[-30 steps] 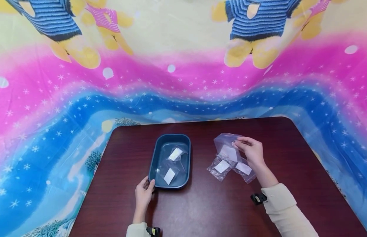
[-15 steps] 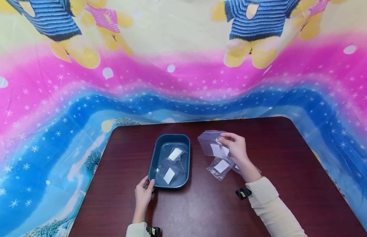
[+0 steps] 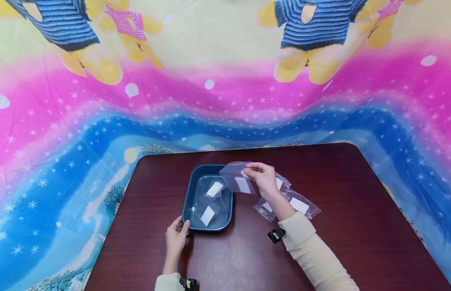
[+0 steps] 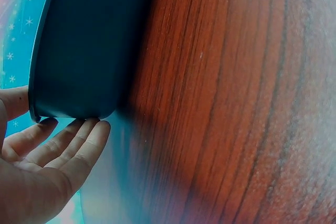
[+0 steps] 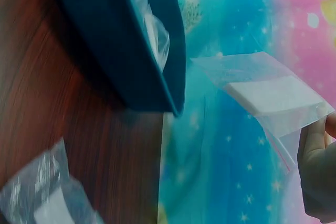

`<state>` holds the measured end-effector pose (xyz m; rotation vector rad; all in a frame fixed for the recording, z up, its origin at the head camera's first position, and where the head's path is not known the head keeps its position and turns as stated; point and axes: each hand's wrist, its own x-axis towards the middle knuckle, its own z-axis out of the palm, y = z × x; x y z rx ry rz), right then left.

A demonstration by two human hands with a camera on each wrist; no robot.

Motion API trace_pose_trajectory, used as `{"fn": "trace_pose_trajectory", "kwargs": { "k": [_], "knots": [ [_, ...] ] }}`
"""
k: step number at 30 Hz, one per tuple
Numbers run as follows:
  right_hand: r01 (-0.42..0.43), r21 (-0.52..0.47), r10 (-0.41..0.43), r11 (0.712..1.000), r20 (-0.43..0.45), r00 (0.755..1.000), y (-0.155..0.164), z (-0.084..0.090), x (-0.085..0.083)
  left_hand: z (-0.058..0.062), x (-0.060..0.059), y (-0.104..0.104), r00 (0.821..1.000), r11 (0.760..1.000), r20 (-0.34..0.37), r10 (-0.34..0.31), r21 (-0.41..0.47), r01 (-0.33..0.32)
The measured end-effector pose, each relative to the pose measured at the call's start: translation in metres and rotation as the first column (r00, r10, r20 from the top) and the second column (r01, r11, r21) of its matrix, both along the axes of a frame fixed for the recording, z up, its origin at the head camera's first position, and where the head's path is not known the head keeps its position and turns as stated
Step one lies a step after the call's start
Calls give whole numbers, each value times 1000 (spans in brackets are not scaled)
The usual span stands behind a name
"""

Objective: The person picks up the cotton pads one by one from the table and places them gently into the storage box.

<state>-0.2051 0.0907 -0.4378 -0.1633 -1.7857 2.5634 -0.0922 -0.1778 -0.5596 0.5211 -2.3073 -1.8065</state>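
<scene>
A clear bag [image 3: 241, 184] with a flat white piece inside is pinched near its upper edge between the thumb and fingers of the right hand [image 3: 263, 178]; it is held up off the table [image 3: 232, 262], and in the head view its left end is seen across the far right corner of the blue tray [image 3: 220, 221]; whether the rim is touched by it cannot be told; the near left corner of the tray is gripped by the left hand [image 3: 176, 236], the thumb being laid at the rim and the other fingers, set close side by side, being rested against the outer wall; inside the tray two bagged white pieces are seen, an upper packet [image 3: 215, 188] and a lower packet [image 3: 207, 216], their clear wrappings being overlapped; to the right of the tray more clear packets [image 3: 299, 205] are heaped on the table, partly hidden by the right wrist; a black device [image 3: 276, 235] is worn at the cuff of the cream right sleeve [image 3: 312, 246]; the table is backed by a cloth [image 3: 211, 105] printed with snowflakes and figures in striped blue tops
</scene>
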Motion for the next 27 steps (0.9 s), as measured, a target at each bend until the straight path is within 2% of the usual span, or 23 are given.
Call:
{"fn": "trace_pose_trajectory", "kwargs": {
  "k": [12,18,23,27],
  "knots": [
    [-117,-2,117,993,24,993,-56,-9,6,-3,-2,-3,1000,1000,8,-3,10,3],
    [-151,57,147,987,72,987,-73,-34,1,-2,-3,-3,1000,1000,10,1,4,-1],
    [-141,200,124,970,94,988,-77,-60,-8,-4,-3,-2,1000,1000,18,5,3,-5],
    [-104,410,98,906,37,995,-75,-73,-14,-4,-4,-2,1000,1000,15,6,-2,-6]
  ]
}}
